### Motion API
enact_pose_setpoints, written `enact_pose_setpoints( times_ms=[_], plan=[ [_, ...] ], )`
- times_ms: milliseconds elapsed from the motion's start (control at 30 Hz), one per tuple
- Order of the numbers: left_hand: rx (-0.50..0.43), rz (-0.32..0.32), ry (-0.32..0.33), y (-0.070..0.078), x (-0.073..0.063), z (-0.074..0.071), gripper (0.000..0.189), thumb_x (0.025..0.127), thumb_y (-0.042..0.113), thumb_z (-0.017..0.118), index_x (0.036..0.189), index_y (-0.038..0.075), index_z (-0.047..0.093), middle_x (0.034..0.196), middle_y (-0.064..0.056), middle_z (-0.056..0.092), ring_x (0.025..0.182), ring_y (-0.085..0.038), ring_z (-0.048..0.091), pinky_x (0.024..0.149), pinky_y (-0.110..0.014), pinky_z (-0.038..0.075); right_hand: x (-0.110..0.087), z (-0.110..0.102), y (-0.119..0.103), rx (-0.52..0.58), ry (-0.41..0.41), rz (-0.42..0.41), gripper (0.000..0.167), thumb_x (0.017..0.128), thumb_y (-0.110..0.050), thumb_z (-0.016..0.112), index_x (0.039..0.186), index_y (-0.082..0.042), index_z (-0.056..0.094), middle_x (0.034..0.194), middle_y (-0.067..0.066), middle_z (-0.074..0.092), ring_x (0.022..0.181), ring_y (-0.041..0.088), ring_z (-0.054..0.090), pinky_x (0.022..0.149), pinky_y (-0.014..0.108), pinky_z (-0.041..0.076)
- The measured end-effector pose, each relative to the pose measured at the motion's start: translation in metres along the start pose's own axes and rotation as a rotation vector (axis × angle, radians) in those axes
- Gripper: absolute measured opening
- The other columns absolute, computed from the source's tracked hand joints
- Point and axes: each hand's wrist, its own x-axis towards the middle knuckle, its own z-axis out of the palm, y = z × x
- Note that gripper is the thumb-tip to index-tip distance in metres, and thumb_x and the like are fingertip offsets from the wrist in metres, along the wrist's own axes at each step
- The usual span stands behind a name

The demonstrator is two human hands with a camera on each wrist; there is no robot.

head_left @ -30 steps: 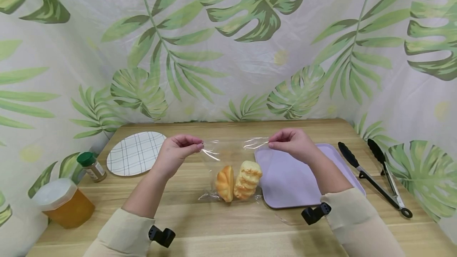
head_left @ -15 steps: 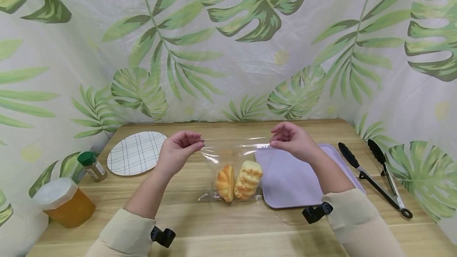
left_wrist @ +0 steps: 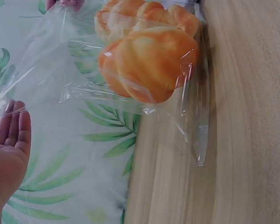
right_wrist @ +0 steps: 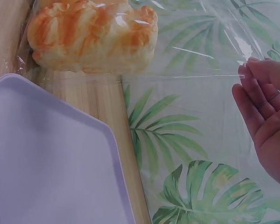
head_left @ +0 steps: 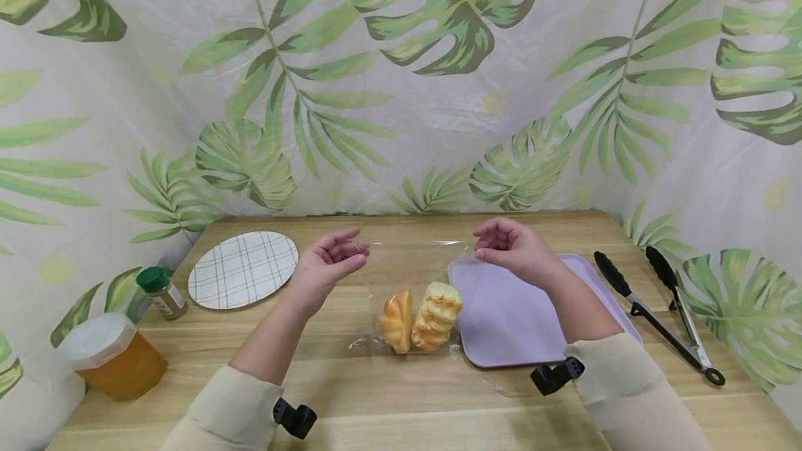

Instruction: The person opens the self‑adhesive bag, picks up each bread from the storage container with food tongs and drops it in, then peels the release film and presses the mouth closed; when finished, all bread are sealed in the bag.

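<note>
A clear plastic bag stands over the table's middle, its mouth facing up. Inside sit a shell-shaped orange bun and a ridged pale-yellow bread, side by side. At the bag's left top corner my left hand has its fingers extended; the left wrist view shows the film against these straight fingertips. Thumb and forefinger of my right hand pinch the right top corner, clearest in the right wrist view, where the film stretches from the bread to that hand.
A lilac tray lies right of the bag, with black-tipped tongs beyond it. On the left are a checked plate, a green-capped spice jar and a white-lidded amber container. A leaf-patterned curtain backs the table.
My left hand has shifted slightly right, its fingers loosening from their pinch on the bag's corner. The right hand's fingers have spread a little. Both breads stay put.
</note>
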Motion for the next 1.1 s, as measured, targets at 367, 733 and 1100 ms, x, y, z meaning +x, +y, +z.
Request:
enact_pose_setpoints(
  times_ms=[367, 733, 1100],
  plan=[
    [0.102, -0.01, 0.007, 0.001, -0.004, 0.001, 0.019, 0.09, 0.004, 0.068, 0.09, 0.022, 0.073, 0.084, 0.015, 0.074, 0.082, -0.002, 0.07, 0.081, -0.02, 0.059, 0.027, 0.02, -0.05, -0.423, -0.185, -0.05, 0.053, 0.086, -0.032, 0.074, 0.131, -0.009, 0.058, 0.124, 0.01, 0.063, 0.109, 0.024, 0.061, 0.095, 0.042, 0.053],
    [0.168, -0.004, 0.022, 0.005, -0.007, 0.005, 0.026, 0.091, 0.007, 0.069, 0.108, -0.012, 0.067, 0.082, 0.018, 0.074, 0.084, -0.002, 0.07, 0.082, -0.02, 0.058, 0.066, 0.097, -0.093, -0.719, -0.447, -0.102, 0.02, 0.088, -0.034, 0.073, 0.091, -0.015, 0.073, 0.082, -0.003, 0.07, 0.071, 0.008, 0.059, 0.065, 0.023, 0.051],
    [0.183, -0.007, 0.074, 0.004, -0.009, -0.006, 0.02, 0.091, 0.006, 0.068, 0.104, -0.009, 0.069, 0.08, 0.017, 0.073, 0.079, -0.002, 0.07, 0.075, -0.02, 0.058, 0.055, 0.055, -0.071, -0.681, -0.418, 0.005, 0.017, 0.088, -0.027, 0.074, 0.077, -0.015, 0.07, 0.067, -0.007, 0.058, 0.06, 0.008, 0.044, 0.057, 0.022, 0.039]
  ],
)
